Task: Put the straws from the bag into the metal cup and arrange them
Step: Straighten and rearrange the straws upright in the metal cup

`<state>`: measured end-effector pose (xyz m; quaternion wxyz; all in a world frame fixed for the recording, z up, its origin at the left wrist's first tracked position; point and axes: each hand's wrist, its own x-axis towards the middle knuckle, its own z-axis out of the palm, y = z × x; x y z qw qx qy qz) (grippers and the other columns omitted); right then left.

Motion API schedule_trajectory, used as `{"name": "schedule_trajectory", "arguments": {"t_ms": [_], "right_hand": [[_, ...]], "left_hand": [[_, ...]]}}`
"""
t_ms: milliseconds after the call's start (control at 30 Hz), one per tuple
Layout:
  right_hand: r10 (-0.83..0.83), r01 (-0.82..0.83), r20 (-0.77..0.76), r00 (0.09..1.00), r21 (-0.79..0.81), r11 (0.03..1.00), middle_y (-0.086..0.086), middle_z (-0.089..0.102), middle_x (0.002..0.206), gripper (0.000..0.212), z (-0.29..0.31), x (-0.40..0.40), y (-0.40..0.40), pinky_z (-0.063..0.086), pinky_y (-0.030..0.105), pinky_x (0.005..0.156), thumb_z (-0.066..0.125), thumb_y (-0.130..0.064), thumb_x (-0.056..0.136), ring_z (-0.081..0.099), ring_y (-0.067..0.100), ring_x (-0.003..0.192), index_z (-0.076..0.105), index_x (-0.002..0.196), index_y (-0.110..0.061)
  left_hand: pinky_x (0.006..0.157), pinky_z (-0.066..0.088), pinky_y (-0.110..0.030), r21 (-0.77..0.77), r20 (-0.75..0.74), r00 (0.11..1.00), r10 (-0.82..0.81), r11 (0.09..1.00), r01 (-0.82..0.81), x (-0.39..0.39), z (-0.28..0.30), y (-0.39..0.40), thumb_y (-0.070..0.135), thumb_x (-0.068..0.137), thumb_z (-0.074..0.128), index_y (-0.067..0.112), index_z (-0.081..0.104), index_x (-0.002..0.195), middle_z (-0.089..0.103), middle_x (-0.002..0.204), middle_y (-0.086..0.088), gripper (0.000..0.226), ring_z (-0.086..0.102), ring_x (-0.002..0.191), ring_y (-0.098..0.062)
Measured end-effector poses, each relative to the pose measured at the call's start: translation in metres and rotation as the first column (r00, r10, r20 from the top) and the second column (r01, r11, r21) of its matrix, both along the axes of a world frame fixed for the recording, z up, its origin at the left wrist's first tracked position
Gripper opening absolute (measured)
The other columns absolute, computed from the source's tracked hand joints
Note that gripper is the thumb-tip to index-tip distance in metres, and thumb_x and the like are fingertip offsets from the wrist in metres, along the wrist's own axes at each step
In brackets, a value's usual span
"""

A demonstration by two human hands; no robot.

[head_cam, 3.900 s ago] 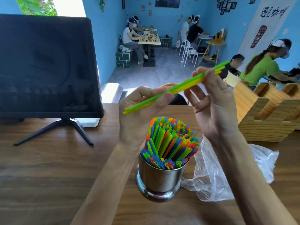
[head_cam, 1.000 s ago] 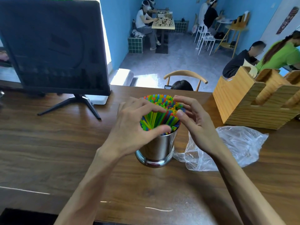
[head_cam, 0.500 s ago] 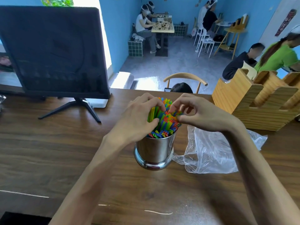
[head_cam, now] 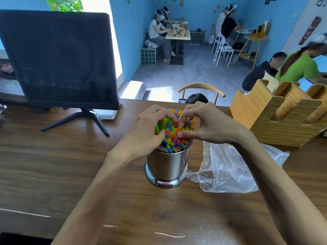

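On a wooden table (head_cam: 53, 165), past a dark monitor (head_cam: 56, 57), our left hand (head_cam: 146, 133) and right hand (head_cam: 210, 126) curl round the coloured straws (head_cam: 174, 142), fingers pinching and gathering the tops. The bundle stands packed in the metal cup (head_cam: 166, 167) at centre. The clear bag (head_cam: 228, 170) lies slack beside it and looks emptied. To arrange well, we judge, we should press evenly from both sides and tap stray tips level without tilting the cup. A wooden holder (head_cam: 276, 121) stands right.
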<state>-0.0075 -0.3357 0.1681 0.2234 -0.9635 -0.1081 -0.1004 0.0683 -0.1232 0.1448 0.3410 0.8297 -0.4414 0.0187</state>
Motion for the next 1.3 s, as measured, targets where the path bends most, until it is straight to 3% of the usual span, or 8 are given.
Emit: {"name": "schedule_trajectory", "arguments": {"t_ms": [100,333,433,533,633,767,967,1300], "right_hand": [[0.020,-0.020,0.037,0.999,-0.019,1.000,-0.021,0.065,0.098,0.047,-0.004,-0.001,0.002,0.043,0.048,0.094,0.069,-0.076,0.071,0.054,0.012,0.100,0.076,0.101,-0.040],[-0.012,0.018,0.123,0.992,-0.044,0.999,-0.025,0.065,0.088,0.026,-0.009,0.002,0.006,0.029,0.029,0.085,0.085,-0.049,0.073,0.056,0.012,0.096,0.081,0.091,-0.031],[-0.010,0.006,0.160,0.987,0.022,1.000,-0.032,0.059,0.078,0.023,-0.011,0.001,0.004,0.031,0.024,0.085,0.085,-0.047,0.073,0.055,0.007,0.092,0.081,0.088,-0.031],[-0.008,-0.007,0.170,0.985,0.083,0.996,-0.026,0.066,0.073,0.022,-0.012,0.000,0.005,0.031,0.010,0.084,0.087,-0.045,0.072,0.055,0.005,0.087,0.082,0.088,-0.030],[0.035,-0.048,0.129,0.991,0.100,0.994,-0.018,0.069,0.077,0.034,-0.011,-0.001,0.005,0.039,0.019,0.080,0.085,-0.051,0.071,0.055,0.005,0.083,0.081,0.095,-0.028],[0.046,-0.054,0.098,0.994,0.078,0.995,-0.017,0.067,0.082,0.039,-0.016,0.001,0.009,0.045,0.035,0.085,0.082,-0.057,0.072,0.052,0.011,0.086,0.080,0.099,-0.030],[0.064,-0.068,0.083,0.994,0.049,0.996,-0.017,0.066,0.083,0.026,-0.019,0.004,0.010,0.042,0.038,0.087,0.083,-0.051,0.076,0.047,0.014,0.086,0.075,0.088,-0.029],[0.110,-0.105,0.110,0.988,-0.047,0.993,-0.016,0.067,0.086,0.016,-0.023,0.003,0.015,0.032,0.033,0.083,0.073,-0.048,0.089,0.044,0.014,0.086,0.076,0.093,-0.032]], "left_hand": [[0.098,0.043,-0.022,-0.101,-0.014,0.999,0.049,0.994,-0.050,-0.003,0.001,0.004,0.003,0.094,0.057,0.036,0.063,0.118,0.052,0.122,0.016,0.042,0.047,0.120,-0.006],[0.092,0.040,-0.008,-0.178,-0.018,0.995,0.099,0.979,-0.100,-0.008,0.000,0.004,0.009,0.099,0.057,0.035,0.067,0.115,0.057,0.122,0.014,0.032,0.048,0.117,0.001],[0.100,0.047,-0.030,-0.201,-0.011,0.996,0.089,0.975,-0.089,-0.008,-0.001,0.005,0.008,0.098,0.057,0.036,0.070,0.111,0.060,0.118,0.015,0.033,0.052,0.117,-0.005],[0.099,0.044,-0.048,-0.191,0.013,0.996,0.088,0.978,-0.084,-0.010,0.000,0.004,0.022,0.096,0.057,0.039,0.074,0.108,0.063,0.107,0.021,0.027,0.053,0.111,-0.006],[0.094,0.044,-0.040,-0.210,0.024,0.994,0.106,0.973,-0.099,-0.014,0.001,0.001,0.038,0.095,0.056,0.039,0.076,0.105,0.061,0.096,0.030,0.022,0.051,0.101,-0.001],[0.081,0.040,-0.007,-0.305,-0.079,0.986,0.146,0.938,-0.164,-0.014,-0.004,-0.001,0.027,0.100,0.061,0.037,0.075,0.104,0.062,0.096,0.030,0.017,0.055,0.100,0.008],[0.087,0.054,-0.031,-0.332,-0.195,0.973,0.125,0.925,-0.186,-0.016,-0.012,0.001,0.027,0.100,0.061,0.040,0.074,0.104,0.069,0.104,0.019,0.018,0.063,0.106,-0.008],[0.094,0.055,-0.037,-0.313,-0.228,0.967,0.118,0.931,-0.187,-0.019,-0.011,0.000,0.029,0.100,0.060,0.044,0.070,0.104,0.067,0.108,0.021,0.019,0.061,0.110,-0.006]]}}
